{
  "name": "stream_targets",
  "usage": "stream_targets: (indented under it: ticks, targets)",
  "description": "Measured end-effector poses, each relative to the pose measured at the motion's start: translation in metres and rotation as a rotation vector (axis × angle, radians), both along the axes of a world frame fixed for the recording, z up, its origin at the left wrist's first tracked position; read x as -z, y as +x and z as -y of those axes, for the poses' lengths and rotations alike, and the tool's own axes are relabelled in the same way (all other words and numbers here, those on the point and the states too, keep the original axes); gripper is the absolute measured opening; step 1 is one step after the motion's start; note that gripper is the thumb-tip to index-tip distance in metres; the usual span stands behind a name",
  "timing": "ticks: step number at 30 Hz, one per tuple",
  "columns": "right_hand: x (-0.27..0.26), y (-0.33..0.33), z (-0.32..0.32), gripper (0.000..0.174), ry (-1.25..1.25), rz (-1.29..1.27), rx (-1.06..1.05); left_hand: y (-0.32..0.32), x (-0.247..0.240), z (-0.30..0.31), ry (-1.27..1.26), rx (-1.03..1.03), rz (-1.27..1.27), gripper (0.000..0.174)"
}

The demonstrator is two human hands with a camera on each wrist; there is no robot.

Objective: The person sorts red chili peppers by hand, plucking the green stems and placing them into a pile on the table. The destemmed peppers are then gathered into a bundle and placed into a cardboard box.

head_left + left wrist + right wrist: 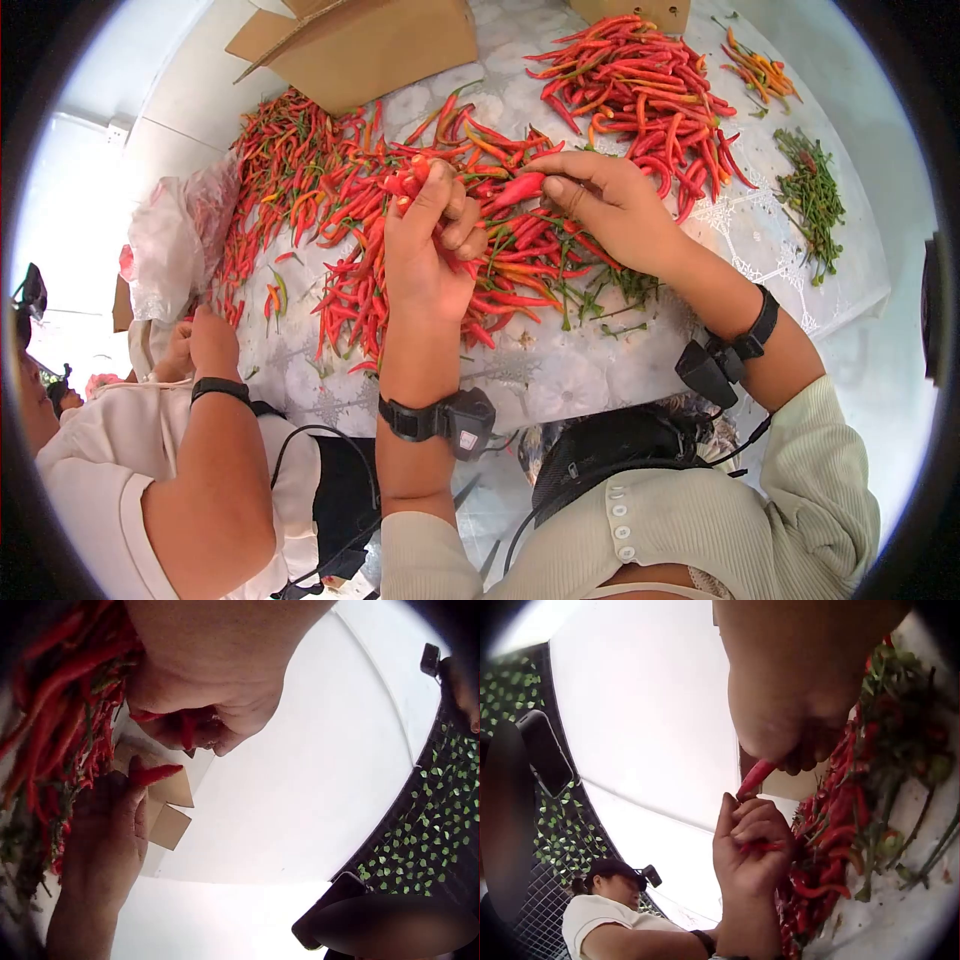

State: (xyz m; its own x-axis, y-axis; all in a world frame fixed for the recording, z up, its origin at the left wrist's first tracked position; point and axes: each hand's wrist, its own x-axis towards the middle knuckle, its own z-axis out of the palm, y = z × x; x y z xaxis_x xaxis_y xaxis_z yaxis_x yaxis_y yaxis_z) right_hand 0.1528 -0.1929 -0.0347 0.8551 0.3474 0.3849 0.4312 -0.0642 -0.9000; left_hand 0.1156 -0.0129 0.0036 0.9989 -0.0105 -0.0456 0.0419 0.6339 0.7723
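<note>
While the left hand (432, 245) curled its fingers round several bunched chillies (408, 183), the right hand (625, 212) pinched a single red chilli (517, 190) between thumb and forefinger, with little gap between them. That chilli slanted between the two hands, its far end at or just beside the left fingertips. Both hands were raised over the middle pile (355, 290), where red and orange chillies lay with green stems among them on the patterned tabletop (560, 385). Beyond the right hand sat another pile of red chillies (650, 90), with a heap of green stems (812, 195) to its right and a few orange chillies (762, 72) above that heap. A cardboard box (375, 55) stood at the far side. To the left, near a plastic bag (175, 240), another person (190, 450) had both hands close to the tabletop's edge.
</note>
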Motion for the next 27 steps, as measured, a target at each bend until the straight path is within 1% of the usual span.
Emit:
stream_targets:
  ticks: [5, 8, 9, 12, 14, 17, 18, 20, 23, 26, 27]
  targets:
    - [-0.016, -0.005, 0.003, 0.023, 0.175, -0.284, -0.176, 0.0, -0.001, -0.001, 0.049, -0.015, -0.047, 0.016]
    - [-0.015, -0.005, 0.003, 0.024, 0.176, -0.298, -0.207, -0.002, -0.003, 0.005, 0.037, 0.021, -0.094, 0.016]
    - [-0.014, -0.005, 0.004, 0.024, 0.155, -0.277, -0.203, -0.003, -0.005, 0.006, 0.028, 0.037, -0.107, 0.017]
    - [-0.012, -0.006, 0.005, 0.025, 0.103, -0.207, -0.173, -0.004, -0.005, 0.007, 0.104, 0.159, -0.132, 0.017]
    - [-0.015, -0.007, 0.005, 0.025, 0.083, -0.15, -0.132, -0.004, -0.004, 0.008, 0.21, 0.172, -0.158, 0.019]
    - [-0.017, -0.005, 0.007, 0.024, 0.112, -0.096, -0.06, -0.007, -0.003, 0.01, 0.362, 0.199, -0.154, 0.019]
    - [-0.017, -0.005, 0.007, 0.023, 0.159, -0.126, -0.049, -0.008, -0.003, 0.01, 0.412, 0.211, -0.146, 0.019]
    - [-0.018, -0.006, 0.004, 0.021, 0.253, -0.187, -0.026, -0.008, -0.004, 0.009, 0.348, 0.25, -0.106, 0.02]
    - [-0.015, -0.003, 0.005, 0.016, 0.049, -0.062, 0.037, -0.009, -0.002, 0.004, 0.239, 0.256, -0.054, 0.024]
    - [-0.006, -0.002, 0.006, 0.016, -0.236, 0.355, 0.037, -0.008, -0.004, 0.002, 0.085, 0.255, -0.052, 0.026]
    - [-0.004, -0.003, 0.005, 0.019, -0.349, 0.494, 0.049, -0.008, -0.004, 0.001, 0.026, 0.258, -0.06, 0.026]
